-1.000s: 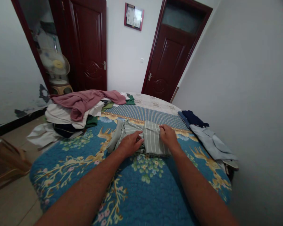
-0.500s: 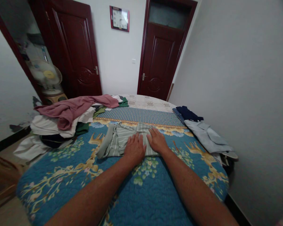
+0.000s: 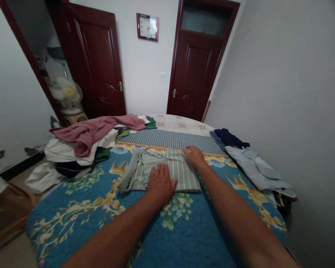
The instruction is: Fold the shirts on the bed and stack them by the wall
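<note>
A grey-green shirt with white stripes lies folded into a rough rectangle on the blue patterned bedspread. Its plain band runs along the left end. My left hand rests flat on the middle of the shirt, fingers stretched forward. At the shirt's far right corner is my right hand, with fingers bent and pinched on the edge of the cloth; the fingertips are partly hidden.
A heap of clothes with a pink garment on top lies at the left. On the right are a navy garment and a folded light-blue garment. A wooden chair stands at the lower left.
My right hand has gone from lying flat on the shirt to its far right corner, where its fingers close. My left hand stays flat on the shirt. The view has shifted slightly.
</note>
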The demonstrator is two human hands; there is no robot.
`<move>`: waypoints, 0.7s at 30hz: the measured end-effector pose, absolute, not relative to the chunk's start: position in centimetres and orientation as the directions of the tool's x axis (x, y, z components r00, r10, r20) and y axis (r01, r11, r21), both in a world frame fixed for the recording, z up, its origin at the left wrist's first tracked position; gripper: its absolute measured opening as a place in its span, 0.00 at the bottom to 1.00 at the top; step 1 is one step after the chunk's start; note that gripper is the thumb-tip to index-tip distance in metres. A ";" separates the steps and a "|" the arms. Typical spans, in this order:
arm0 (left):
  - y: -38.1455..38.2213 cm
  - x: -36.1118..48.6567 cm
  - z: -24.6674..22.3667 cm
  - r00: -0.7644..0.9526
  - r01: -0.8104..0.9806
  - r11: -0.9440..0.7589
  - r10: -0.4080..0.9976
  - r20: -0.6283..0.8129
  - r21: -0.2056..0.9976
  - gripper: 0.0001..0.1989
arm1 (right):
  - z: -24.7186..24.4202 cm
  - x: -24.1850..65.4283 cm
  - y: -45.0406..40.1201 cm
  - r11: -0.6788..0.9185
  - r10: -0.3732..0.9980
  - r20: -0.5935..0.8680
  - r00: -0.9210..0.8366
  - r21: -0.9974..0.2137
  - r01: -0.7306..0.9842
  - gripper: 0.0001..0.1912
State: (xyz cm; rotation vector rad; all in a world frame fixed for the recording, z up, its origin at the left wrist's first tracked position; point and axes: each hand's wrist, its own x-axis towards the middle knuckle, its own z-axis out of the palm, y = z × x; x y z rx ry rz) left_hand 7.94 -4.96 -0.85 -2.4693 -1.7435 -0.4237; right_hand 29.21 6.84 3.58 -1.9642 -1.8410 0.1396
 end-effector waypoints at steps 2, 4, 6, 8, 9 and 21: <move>-4.9 7.9 -1.0 0.307 0.933 -0.346 0.909 0.282 0.097 0.40 | 4.6 27.6 7.9 0.062 0.957 0.285 0.052 -0.376 0.925 0.23; -5.0 8.0 -1.1 0.303 0.932 -0.344 0.912 0.275 0.114 0.41 | 5.1 25.5 8.8 0.120 0.959 0.283 -0.013 -0.365 0.923 0.24; -5.0 8.0 -1.0 0.298 0.930 -0.341 0.917 0.266 0.135 0.41 | 5.0 23.5 9.5 0.138 0.970 0.236 -0.056 -0.350 0.927 0.22; -5.0 8.1 -1.0 0.296 0.925 -0.344 0.917 0.266 0.158 0.41 | 4.5 22.2 10.2 0.118 0.983 0.176 -0.058 -0.353 0.928 0.17; -5.0 8.1 -1.1 0.294 0.922 -0.346 0.916 0.271 0.171 0.41 | 4.1 21.8 10.6 0.100 0.987 0.154 -0.046 -0.363 0.926 0.14; -4.9 8.3 -1.6 0.282 0.908 -0.352 0.914 0.293 0.225 0.40 | 2.3 22.4 12.6 0.020 0.985 0.159 0.073 -0.516 0.856 0.17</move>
